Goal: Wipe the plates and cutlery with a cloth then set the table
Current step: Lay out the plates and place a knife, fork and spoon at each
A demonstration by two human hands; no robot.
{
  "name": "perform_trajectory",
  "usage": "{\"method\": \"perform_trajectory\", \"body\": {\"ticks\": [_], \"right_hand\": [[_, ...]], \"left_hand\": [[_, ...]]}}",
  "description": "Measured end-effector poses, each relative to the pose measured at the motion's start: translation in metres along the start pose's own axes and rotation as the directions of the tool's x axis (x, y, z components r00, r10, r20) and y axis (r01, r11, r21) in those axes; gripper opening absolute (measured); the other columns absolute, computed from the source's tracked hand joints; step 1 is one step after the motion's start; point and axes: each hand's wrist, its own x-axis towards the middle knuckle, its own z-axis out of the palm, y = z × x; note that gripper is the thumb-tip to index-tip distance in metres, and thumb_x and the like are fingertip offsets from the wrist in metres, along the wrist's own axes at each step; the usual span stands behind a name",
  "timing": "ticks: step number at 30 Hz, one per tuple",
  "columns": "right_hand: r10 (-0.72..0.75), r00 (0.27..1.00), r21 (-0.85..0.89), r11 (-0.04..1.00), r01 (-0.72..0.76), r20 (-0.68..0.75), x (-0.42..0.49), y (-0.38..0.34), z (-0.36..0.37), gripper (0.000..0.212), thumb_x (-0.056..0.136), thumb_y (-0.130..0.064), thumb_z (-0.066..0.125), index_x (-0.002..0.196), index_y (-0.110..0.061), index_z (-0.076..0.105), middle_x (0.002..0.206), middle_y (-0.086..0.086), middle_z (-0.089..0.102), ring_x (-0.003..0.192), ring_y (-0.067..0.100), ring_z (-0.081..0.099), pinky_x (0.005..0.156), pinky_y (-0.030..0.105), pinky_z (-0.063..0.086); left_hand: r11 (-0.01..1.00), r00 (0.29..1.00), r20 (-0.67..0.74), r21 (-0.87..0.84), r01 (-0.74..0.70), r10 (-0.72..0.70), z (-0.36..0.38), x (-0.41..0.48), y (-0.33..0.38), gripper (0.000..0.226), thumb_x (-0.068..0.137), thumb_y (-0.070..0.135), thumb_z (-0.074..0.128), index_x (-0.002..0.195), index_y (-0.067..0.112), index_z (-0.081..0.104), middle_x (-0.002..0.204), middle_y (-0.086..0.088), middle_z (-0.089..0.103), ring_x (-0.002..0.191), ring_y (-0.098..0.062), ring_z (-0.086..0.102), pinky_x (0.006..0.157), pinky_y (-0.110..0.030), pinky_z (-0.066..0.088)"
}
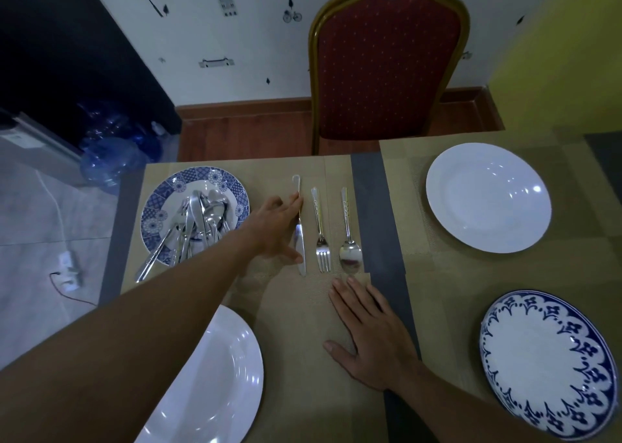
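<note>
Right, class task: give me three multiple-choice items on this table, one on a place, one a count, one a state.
1. Where is the cutlery heap? A on the far-left blue plate; B on the chair; C on a white plate.
2. How many plates are on the table? A two; B three; C four.
3. The right hand is: A gripping a fork; B flat on the placemat; C holding a cloth.
Key: 1A, the heap fills that plate; 2C, two white, two blue-patterned; 3B, fingers straight, holding nothing.
</note>
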Motion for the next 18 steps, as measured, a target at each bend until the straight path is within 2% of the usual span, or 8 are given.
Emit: {"method": "perform_trajectory", "body": {"ticks": [6, 12, 18], "right_hand": [[-0.001, 1.0, 0.005, 1.0, 0.001, -0.008, 0.001, 0.0, -0.001, 0.088, 0.1, -0.07, 0.041, 0.167, -0.017, 0.02, 0.176, -0.003, 0.011, 0.162, 0.017, 0.006, 0.127, 0.044, 0.015], [0.006, 1.0, 0.017, 1.0, -0.006, -0.008, 0.001, -0.001, 0.0, 0.088, 0.1, -0.071, 0.04, 0.167, -0.018, 0.019, 0.176, -0.003, 0.012, 0.162, 0.016, 0.007, 0.126, 0.044, 0.015], [0.007, 1.0, 0.029, 1.0, -0.007, -0.009, 0.001, -0.001, -0.001, 0.088, 0.1, -0.071, 0.039, 0.167, -0.018, 0.021, 0.175, -0.003, 0.014, 0.162, 0.016, 0.009, 0.126, 0.045, 0.017]], "left_hand": [[1.0, 1.0, 0.016, -0.017, 0.005, -0.005, -0.003, 0.001, -0.002, 0.144, 0.057, 0.073, 0.08, 0.16, 0.016, -0.004, 0.169, -0.002, 0.006, 0.149, -0.033, 0.016, 0.117, -0.054, 0.032], [1.0, 1.0, 0.019, -0.019, 0.018, -0.017, 0.001, 0.005, -0.011, 0.147, 0.05, 0.083, 0.072, 0.157, 0.023, -0.01, 0.169, -0.002, 0.004, 0.152, -0.031, 0.016, 0.117, -0.054, 0.032], [0.999, 0.998, 0.056, -0.035, 0.017, -0.015, -0.005, 0.002, -0.003, 0.144, 0.061, 0.064, 0.084, 0.159, 0.017, -0.01, 0.169, 0.001, -0.001, 0.151, -0.032, 0.01, 0.12, -0.053, 0.028]]}}
